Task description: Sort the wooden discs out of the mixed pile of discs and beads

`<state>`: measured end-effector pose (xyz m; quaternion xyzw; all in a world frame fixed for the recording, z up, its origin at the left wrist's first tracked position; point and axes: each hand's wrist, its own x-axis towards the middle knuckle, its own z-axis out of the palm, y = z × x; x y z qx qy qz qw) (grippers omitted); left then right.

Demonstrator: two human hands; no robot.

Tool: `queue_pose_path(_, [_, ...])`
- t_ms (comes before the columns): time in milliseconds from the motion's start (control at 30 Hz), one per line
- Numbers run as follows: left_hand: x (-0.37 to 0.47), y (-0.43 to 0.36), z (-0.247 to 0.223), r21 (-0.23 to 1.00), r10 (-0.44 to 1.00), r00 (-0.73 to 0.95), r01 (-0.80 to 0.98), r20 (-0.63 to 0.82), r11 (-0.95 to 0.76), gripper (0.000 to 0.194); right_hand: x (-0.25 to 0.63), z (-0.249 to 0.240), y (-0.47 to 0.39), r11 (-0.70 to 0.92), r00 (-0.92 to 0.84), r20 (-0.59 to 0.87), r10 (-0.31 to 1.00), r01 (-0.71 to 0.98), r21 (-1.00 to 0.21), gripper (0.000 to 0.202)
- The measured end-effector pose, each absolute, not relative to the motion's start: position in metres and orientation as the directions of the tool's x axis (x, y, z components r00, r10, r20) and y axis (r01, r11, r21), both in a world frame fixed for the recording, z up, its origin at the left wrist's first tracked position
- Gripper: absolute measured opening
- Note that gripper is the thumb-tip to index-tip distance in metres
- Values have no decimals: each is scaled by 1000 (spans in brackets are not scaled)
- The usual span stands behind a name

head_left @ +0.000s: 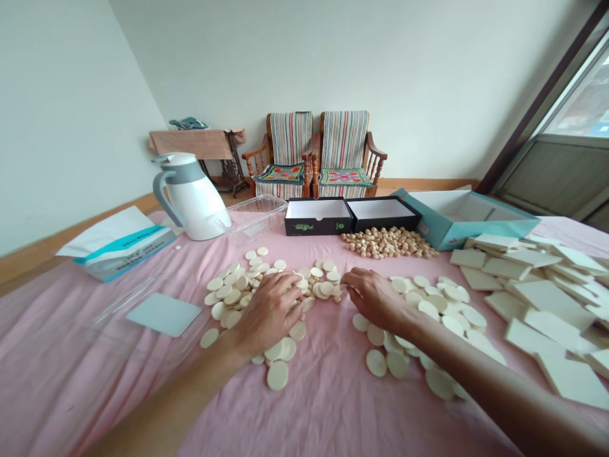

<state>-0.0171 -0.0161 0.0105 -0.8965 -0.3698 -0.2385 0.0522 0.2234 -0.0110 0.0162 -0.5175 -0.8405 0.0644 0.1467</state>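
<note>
Seen with twelve o'clock pointing away from the seated worker, the left hand point(273, 304) is hovering low over or resting on the left discs point(277, 375), palm down, its fingers loosely curled; its underside is hiding whatever lies beneath, so I cannot tell if it is gripping anything. The right hand point(373, 295) is reaching in from four o'clock, thumb and fingers drawing nearly together beside the left discs' inner edge, perhaps pinching a small pale piece, though blur is spoiling that view. Its wrist and forearm are covering part of the right discs point(376, 363), and both forearms are running out of view.

Bare pink cloth point(323, 406) is opening between the two heaps and widening towards six o'clock. The left discs are spreading around the left hand, the right discs trailing towards four o'clock; being round and mostly flat, single discs are pointing nowhere.

At one o'clock, wooden beads point(380, 243) are lying against two black boxes point(318, 225); a teal box point(480, 228) is standing beyond, at two. Square tiles point(547, 304) are crowding three o'clock, cut off at the edge. A white jug point(200, 203) is standing at ten.
</note>
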Motion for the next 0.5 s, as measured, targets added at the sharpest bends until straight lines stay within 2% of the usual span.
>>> queue_pose_path(100, [-18,-14,10,112,639,600,681,482,-724,12,248,34,-15,449,-391,233,890,838,-310,22])
queue_pose_path(267, [-19,-11,8,150,661,564,694,495,-704,8,294,58,-16,351,-351,54,935,892,-284,17])
queue_pose_path(333, [-20,-11,7,161,672,551,702,495,-694,10,295,59,-12,326,-324,53,945,904,-278,16])
queue_pose_path(500, [-21,-11,7,192,689,531,706,493,-682,19,252,46,3,498,-486,128,864,792,-353,28])
